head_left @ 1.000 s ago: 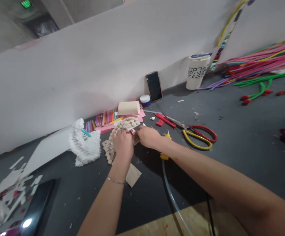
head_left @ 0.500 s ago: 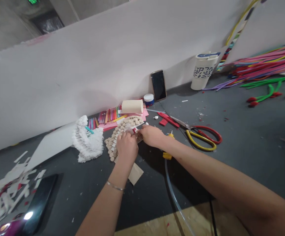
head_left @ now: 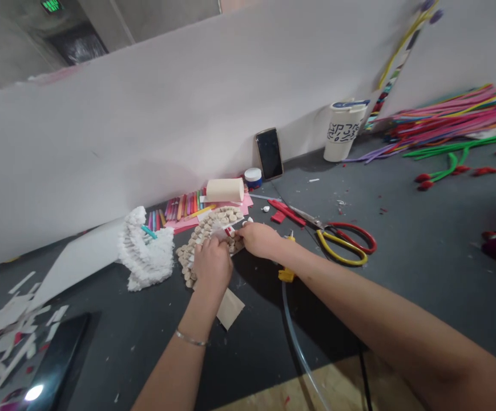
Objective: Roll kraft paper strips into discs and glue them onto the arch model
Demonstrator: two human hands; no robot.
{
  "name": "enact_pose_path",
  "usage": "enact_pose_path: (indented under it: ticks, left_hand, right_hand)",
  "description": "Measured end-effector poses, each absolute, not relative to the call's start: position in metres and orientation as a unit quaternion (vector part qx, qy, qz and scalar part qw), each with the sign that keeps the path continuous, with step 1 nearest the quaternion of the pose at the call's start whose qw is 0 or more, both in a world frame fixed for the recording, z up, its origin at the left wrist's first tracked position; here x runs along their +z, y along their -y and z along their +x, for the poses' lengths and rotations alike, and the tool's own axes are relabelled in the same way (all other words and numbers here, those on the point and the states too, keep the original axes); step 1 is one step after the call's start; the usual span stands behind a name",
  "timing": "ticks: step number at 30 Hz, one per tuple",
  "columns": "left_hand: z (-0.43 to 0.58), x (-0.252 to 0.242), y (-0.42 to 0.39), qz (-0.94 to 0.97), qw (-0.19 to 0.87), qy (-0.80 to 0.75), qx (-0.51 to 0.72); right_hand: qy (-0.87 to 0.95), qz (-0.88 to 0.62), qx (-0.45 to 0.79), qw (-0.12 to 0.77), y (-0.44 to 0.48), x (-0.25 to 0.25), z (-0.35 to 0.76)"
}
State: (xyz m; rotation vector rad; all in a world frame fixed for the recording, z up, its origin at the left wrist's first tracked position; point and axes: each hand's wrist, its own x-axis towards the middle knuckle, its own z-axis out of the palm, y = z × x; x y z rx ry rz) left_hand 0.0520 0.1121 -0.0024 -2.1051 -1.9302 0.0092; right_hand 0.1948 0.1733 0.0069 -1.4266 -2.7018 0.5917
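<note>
A curved craft piece (head_left: 213, 224), covered in rows of small beige round bits with white strips between them, lies on the dark table. My left hand (head_left: 213, 262) rests on its front edge with fingers curled and pressed down; what they grip is hidden. At the piece's right end, my right hand (head_left: 259, 238) is closed in a pinch, and whatever sits in its fingertips is too small to name. Between both hands shows a small red-and-white bit (head_left: 229, 230). Under my right forearm lies a yellow glue gun (head_left: 287, 275), partly hidden, with a pale cable.
Right of my hands lie scissors (head_left: 342, 240) with red and yellow handles. Behind stand a phone (head_left: 269, 153), a white cup (head_left: 345, 131) and a blue-white jar (head_left: 253, 177). A fluffy white piece (head_left: 147, 251) lies left. Pipe cleaners (head_left: 453, 117) fill the far right.
The view has shifted slightly, so everything sits a little further left and lower. Both hands stay at the craft piece, with only slight finger movement.
</note>
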Motion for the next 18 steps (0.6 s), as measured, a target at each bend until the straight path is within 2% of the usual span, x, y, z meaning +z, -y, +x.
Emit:
enact_pose_path:
  ticks: [18]
  left_hand:
    - [0.05,0.003,-0.116,-0.734,0.127,0.667,0.005]
  right_hand:
    - [0.866,-0.465,0.186,0.003,-0.167,0.019,0.195]
